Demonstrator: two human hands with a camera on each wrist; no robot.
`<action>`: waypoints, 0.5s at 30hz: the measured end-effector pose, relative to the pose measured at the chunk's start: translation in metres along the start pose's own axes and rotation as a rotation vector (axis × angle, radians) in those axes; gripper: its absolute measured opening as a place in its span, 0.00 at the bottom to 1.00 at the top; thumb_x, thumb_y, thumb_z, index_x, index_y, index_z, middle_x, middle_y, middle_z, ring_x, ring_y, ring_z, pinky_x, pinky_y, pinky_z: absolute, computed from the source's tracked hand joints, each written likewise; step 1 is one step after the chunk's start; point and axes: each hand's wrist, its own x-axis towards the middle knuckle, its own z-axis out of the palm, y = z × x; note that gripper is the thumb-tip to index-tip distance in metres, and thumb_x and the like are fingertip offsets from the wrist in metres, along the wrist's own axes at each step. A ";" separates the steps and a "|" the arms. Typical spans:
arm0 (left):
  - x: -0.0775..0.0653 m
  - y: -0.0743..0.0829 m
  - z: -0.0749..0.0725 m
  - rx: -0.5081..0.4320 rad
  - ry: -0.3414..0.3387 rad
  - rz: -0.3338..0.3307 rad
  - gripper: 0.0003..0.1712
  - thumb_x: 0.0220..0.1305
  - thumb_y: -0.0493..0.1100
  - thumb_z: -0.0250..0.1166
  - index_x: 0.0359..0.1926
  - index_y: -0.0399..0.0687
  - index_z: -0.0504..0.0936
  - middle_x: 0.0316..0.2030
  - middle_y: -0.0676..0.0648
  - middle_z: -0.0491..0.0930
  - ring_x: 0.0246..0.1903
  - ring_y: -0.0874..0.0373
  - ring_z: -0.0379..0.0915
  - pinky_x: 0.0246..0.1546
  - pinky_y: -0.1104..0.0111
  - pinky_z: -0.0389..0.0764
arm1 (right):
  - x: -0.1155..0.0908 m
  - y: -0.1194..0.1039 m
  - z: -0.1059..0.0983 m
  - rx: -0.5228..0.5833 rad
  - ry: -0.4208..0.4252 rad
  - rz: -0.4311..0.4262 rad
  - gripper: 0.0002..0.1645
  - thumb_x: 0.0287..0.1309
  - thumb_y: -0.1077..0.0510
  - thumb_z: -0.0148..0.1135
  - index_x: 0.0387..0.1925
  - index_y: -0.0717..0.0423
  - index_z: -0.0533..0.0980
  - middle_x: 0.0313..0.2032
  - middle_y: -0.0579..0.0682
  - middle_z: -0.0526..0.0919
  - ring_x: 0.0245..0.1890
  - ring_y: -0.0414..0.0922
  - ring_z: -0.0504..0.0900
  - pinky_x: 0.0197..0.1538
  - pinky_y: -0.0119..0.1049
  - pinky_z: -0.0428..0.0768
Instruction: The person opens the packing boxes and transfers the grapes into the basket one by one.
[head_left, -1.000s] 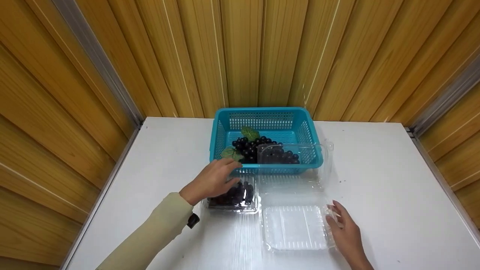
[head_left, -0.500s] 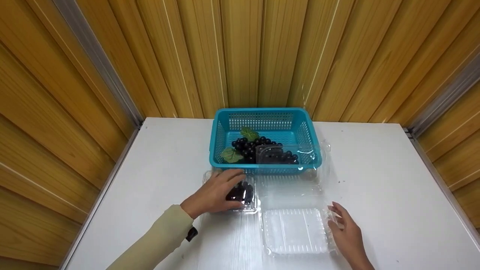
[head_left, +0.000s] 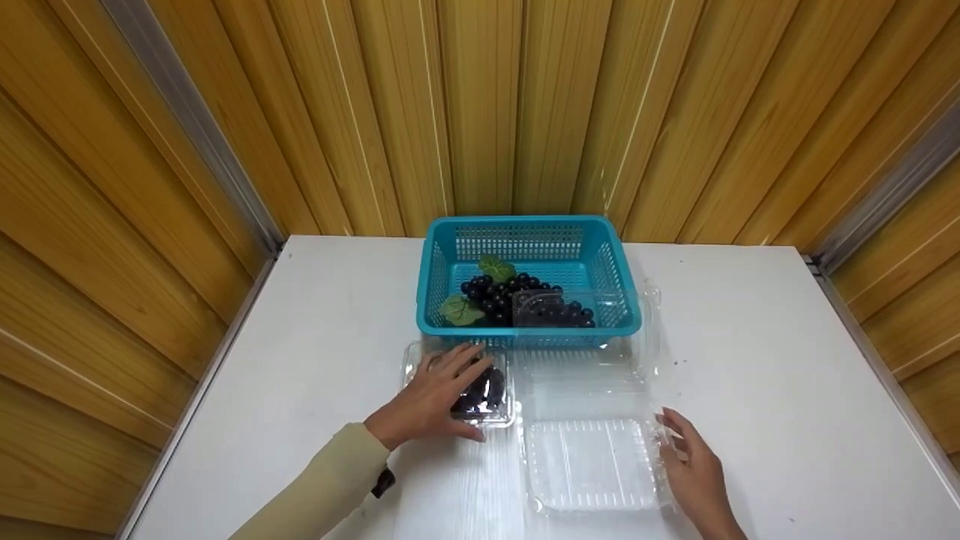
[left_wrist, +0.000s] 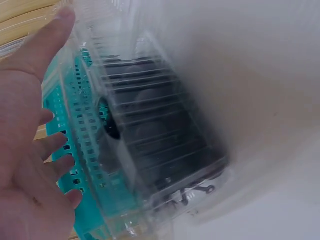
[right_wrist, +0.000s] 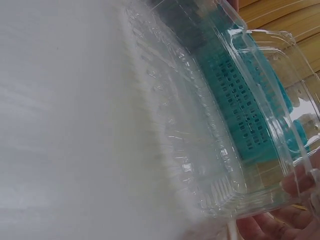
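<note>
A clear plastic clamshell box (head_left: pixel 501 415) with dark grapes (head_left: pixel 480 397) inside stands before the basket. My left hand (head_left: pixel 424 401) spreads across its lid, fingers toward the far side and thumb at the near edge. In the left wrist view the thumb and fingertips (left_wrist: pixel 59 141) show at the box's other side, with dark grapes behind the ribbed plastic. To the right lies a second clamshell box (head_left: pixel 589 465), its lid (head_left: pixel 581 367) raised and leaning at the basket, nothing in its base. My right hand (head_left: pixel 696 465) pinches this box's right edge; fingers (right_wrist: pixel 295 182) show through the plastic.
A turquoise basket (head_left: pixel 529 220) stands at the back of the white table (head_left: pixel 337 315). In it lies a bunch of dark grapes (head_left: pixel 495 300) with green leaves (head_left: pixel 461 309). Wood-patterned walls (head_left: pixel 517 112) close off the back and both sides.
My left hand has come down and nearer across the grape box, its thumb now at the near edge and more of the lid showing. The right hand keeps its hold on the other box.
</note>
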 end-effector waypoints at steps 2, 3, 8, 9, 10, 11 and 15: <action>-0.001 -0.001 0.002 0.000 0.001 -0.002 0.63 0.43 0.72 0.70 0.76 0.60 0.49 0.76 0.49 0.48 0.75 0.45 0.44 0.69 0.39 0.50 | -0.001 0.001 -0.001 -0.001 -0.002 0.005 0.34 0.70 0.60 0.44 0.74 0.53 0.49 0.71 0.57 0.60 0.67 0.59 0.66 0.65 0.54 0.69; -0.001 -0.001 0.003 0.001 0.001 -0.002 0.64 0.43 0.71 0.70 0.76 0.61 0.49 0.76 0.49 0.48 0.75 0.45 0.44 0.69 0.39 0.50 | -0.001 0.001 -0.001 0.000 -0.003 0.008 0.35 0.70 0.59 0.45 0.74 0.52 0.49 0.71 0.57 0.60 0.67 0.59 0.66 0.65 0.54 0.69; 0.000 0.000 0.005 0.012 0.003 -0.020 0.62 0.45 0.70 0.71 0.76 0.64 0.48 0.76 0.49 0.47 0.75 0.45 0.44 0.70 0.40 0.50 | -0.003 -0.001 -0.004 -0.003 -0.016 0.018 0.35 0.71 0.56 0.46 0.75 0.52 0.49 0.72 0.57 0.59 0.68 0.60 0.64 0.65 0.56 0.68; 0.000 0.000 0.006 0.016 0.004 -0.022 0.62 0.45 0.69 0.71 0.76 0.64 0.48 0.76 0.49 0.47 0.75 0.45 0.44 0.70 0.41 0.50 | -0.004 -0.001 -0.005 -0.004 -0.016 0.019 0.35 0.71 0.56 0.46 0.75 0.53 0.48 0.72 0.57 0.59 0.68 0.61 0.63 0.65 0.56 0.68; 0.000 0.000 0.006 0.021 0.005 -0.022 0.61 0.46 0.69 0.70 0.76 0.64 0.48 0.76 0.49 0.47 0.75 0.44 0.44 0.70 0.41 0.50 | -0.004 -0.002 -0.007 -0.007 -0.012 0.016 0.36 0.71 0.56 0.46 0.75 0.54 0.48 0.72 0.58 0.58 0.68 0.61 0.62 0.65 0.56 0.67; 0.000 0.000 0.007 0.023 0.008 -0.020 0.61 0.47 0.68 0.70 0.76 0.64 0.48 0.76 0.49 0.48 0.75 0.44 0.44 0.70 0.42 0.51 | -0.005 -0.002 -0.008 -0.009 -0.004 0.016 0.36 0.71 0.56 0.47 0.75 0.54 0.48 0.72 0.58 0.58 0.69 0.60 0.61 0.66 0.56 0.67; 0.000 0.000 0.008 0.048 0.028 -0.002 0.58 0.49 0.67 0.69 0.76 0.62 0.48 0.76 0.46 0.50 0.75 0.43 0.46 0.70 0.43 0.53 | -0.007 -0.007 -0.015 -0.012 0.043 0.010 0.36 0.70 0.55 0.48 0.74 0.56 0.49 0.72 0.59 0.56 0.71 0.59 0.57 0.66 0.56 0.65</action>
